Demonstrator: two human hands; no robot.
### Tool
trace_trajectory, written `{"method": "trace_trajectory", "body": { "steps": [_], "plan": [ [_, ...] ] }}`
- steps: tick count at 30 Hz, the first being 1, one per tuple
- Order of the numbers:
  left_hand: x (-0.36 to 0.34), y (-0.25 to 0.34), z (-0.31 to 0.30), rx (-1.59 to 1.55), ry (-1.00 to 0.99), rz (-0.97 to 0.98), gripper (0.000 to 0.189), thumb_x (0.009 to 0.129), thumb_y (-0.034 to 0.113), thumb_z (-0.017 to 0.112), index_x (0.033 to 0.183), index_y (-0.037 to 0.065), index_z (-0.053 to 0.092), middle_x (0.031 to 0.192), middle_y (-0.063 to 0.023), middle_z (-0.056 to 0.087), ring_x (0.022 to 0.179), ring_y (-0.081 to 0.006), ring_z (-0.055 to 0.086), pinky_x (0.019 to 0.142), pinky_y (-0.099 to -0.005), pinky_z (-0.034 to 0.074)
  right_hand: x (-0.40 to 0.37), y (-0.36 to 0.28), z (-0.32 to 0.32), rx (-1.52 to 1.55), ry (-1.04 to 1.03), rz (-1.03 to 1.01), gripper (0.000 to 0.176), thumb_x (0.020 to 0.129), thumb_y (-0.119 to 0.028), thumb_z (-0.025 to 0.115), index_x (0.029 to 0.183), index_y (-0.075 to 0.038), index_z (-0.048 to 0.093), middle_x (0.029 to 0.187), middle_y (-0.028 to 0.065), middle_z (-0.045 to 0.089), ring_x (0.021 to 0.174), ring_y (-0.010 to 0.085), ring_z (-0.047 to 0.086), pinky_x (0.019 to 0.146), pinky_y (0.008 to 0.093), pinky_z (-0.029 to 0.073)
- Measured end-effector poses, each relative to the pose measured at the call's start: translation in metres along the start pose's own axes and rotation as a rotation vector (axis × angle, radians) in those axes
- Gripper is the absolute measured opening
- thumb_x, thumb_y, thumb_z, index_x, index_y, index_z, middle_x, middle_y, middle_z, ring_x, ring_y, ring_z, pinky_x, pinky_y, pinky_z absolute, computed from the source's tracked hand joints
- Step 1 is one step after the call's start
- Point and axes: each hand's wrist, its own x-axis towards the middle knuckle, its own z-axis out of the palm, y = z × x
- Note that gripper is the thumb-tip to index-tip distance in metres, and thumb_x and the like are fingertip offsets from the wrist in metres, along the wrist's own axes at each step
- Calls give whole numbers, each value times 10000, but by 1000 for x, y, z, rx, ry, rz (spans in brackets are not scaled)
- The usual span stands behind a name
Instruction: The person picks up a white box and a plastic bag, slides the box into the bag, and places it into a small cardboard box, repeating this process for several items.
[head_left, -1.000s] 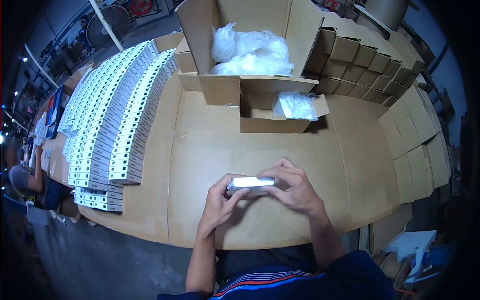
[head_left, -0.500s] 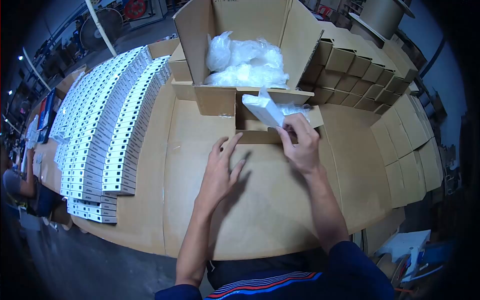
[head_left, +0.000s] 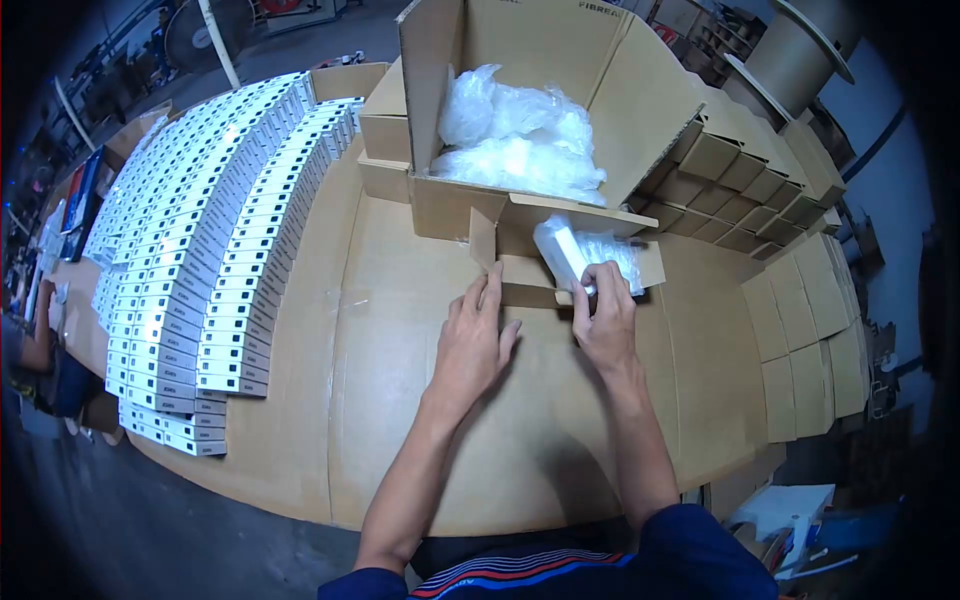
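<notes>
A small open carton [head_left: 530,296] stands on the cardboard-covered table, against the front of a big carton. My right hand [head_left: 608,325] pinches the near end of a slim white box in clear plastic wrap [head_left: 562,250], which slants down into the small carton. More clear plastic-wrapped contents [head_left: 615,255] lie beside it on the right, partly behind my fingers. My left hand [head_left: 472,345] holds nothing; its fingers are stretched out and the fingertips touch the small carton's left front corner, by a raised flap [head_left: 483,238].
A big open carton [head_left: 435,205] holds crumpled clear plastic bags [head_left: 520,150]. Rows of stacked white boxes [head_left: 200,250] fill the left side. Brown cartons [head_left: 735,165] are stacked at back right, with more cartons [head_left: 805,310] at the right edge. Another person [head_left: 45,340] is at far left.
My right hand has lowered the wrapped white box from above the small carton into it. My left hand has moved to its front left corner. The camera view has shifted slightly.
</notes>
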Motion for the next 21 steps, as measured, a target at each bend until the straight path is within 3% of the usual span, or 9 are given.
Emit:
{"method": "trace_trajectory", "body": {
  "steps": [5, 8, 13, 16, 18, 19, 21],
  "plan": [
    [-2, 3, 0, 29, 4, -30, 823, 914, 164, 736, 1593, 25, 293, 1387, -283, 532, 1178, -455, 578, 1016, -493, 499, 3, -12, 17, 62, 75, 325, 138, 891, -4, 701, 968, -9, 586, 918, 160, 597, 672, 355, 630, 666, 489, 500],
    [-2, 2, 1, 39, 0, -24, 830, 911, 165, 737, 1592, 16, 287, 1387, -282, 533, 1174, -451, 580, 1006, -493, 503, 4, -10, 26, -35, 67, 323, 155, 877, -15, 722, 994, -4, 620, 907, 177, 630, 707, 377, 660, 658, 503, 512],
    [-3, 3, 1, 62, -24, -53, 858, 894, 179, 748, 1599, 31, 282, 1387, -256, 532, 1163, -436, 583, 991, -489, 510, 6, -4, 28, -153, 21, 346, 92, 844, -42, 759, 876, 28, 709, 907, 207, 649, 762, 411, 674, 706, 497, 530],
    [-9, 9, -9, 59, -35, -32, 871, 883, 186, 752, 1604, 52, 283, 1389, -238, 529, 1164, -430, 581, 983, -483, 516, 4, -8, 23, -253, -5, 267, 83, 853, -51, 740, 889, 24, 741, 905, 212, 644, 760, 409, 671, 722, 508, 532],
    [-21, 14, -23, 38, -19, -27, 851, 883, 191, 751, 1598, 63, 308, 1387, -228, 529, 1193, -407, 565, 1000, -476, 498, 5, -9, 16, -333, -90, 303, 135, 908, -97, 675, 915, 6, 762, 984, 182, 648, 834, 396, 674, 775, 494, 530],
    [-29, 14, -31, 20, 13, -36, 844, 884, 190, 750, 1596, 64, 315, 1388, -226, 527, 1201, -400, 561, 1007, -475, 491, 4, -8, 13, -325, -167, 364, 211, 959, -164, 630, 950, -5, 769, 1099, 171, 652, 952, 385, 665, 850, 487, 513],
    [-47, 15, -50, -20, 79, -98, 802, 888, 182, 744, 1581, 74, 354, 1377, -216, 529, 1227, -375, 547, 1031, -468, 468, 1, -17, 9, -423, -163, 273, 304, 1014, -239, 569, 1045, -12, 769, 1258, 172, 617, 1103, 362, 619, 939, 509, 474]
  ]
}}
